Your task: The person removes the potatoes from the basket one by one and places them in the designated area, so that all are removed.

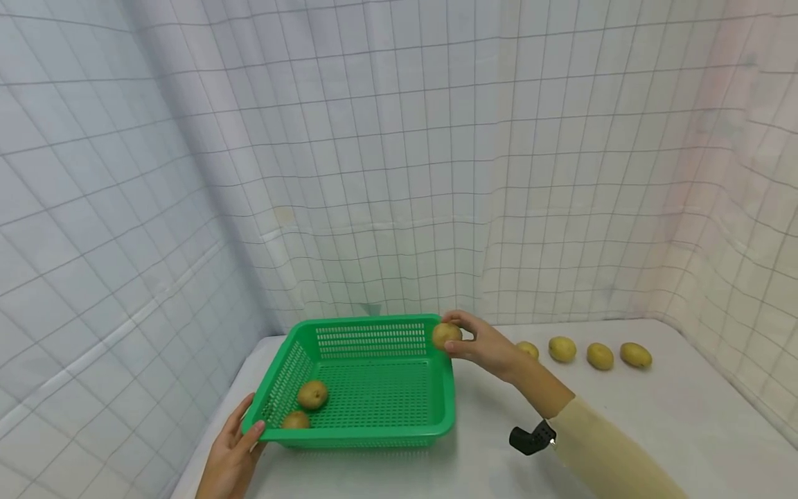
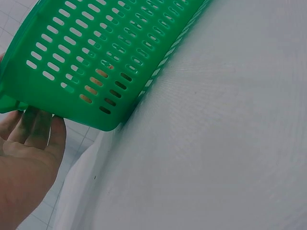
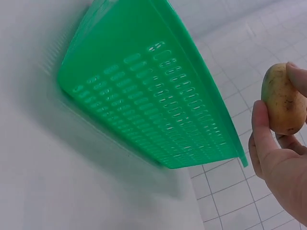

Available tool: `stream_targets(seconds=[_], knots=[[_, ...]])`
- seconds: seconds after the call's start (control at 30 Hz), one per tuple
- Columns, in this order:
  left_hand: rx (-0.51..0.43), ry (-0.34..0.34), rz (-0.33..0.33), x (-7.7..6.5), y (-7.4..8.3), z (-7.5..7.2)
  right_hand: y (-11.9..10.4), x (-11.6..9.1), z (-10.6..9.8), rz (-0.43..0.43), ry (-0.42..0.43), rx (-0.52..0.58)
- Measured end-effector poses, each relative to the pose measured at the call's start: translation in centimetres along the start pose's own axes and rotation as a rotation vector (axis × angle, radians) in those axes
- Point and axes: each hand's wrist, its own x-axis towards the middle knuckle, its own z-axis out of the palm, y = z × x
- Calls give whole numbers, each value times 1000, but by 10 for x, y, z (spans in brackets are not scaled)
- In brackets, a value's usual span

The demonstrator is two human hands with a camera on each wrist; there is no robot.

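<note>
Potato [image 1: 444, 335] isn't with the near hand, lol: left hand [image 1: 232, 450] just pinches the green basket's [image 1: 368, 434] near-left corner. Farther out, right hand [image 1: 489, 348] fingertips pinch it above the far-right corner, long axis roughly up-down in the right-wrist view.

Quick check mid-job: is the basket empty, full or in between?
In between: the basket has two potatoes at its left side, with most of its bottom bare.
</note>
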Motion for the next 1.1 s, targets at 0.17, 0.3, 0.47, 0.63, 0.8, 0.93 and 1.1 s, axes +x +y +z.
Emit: stream_targets(seconds=[0.17,0.3,0.47,0.63,0.8,0.93,1.1], knots=[[-17,-12,15,0,-1,0,3,-10,-11,14,32,-92],[-25,-13,25,1,-1,0,2,-20,-19,43,89,-209],[-38,-13,28,2,-2,0,0,-39,-24,89,178,-372],[-37,-24,26,2,-1,-2,3,-59,-34,59,201,-414],[-16,-22,11,3,-1,-2,11,-78,-49,12,225,-488],[-35,-30,15,3,-3,-3,19,-91,-62,-38,165,-520],[-51,-45,32,2,-5,-4,26,-107,-79,-70,119,-566]])
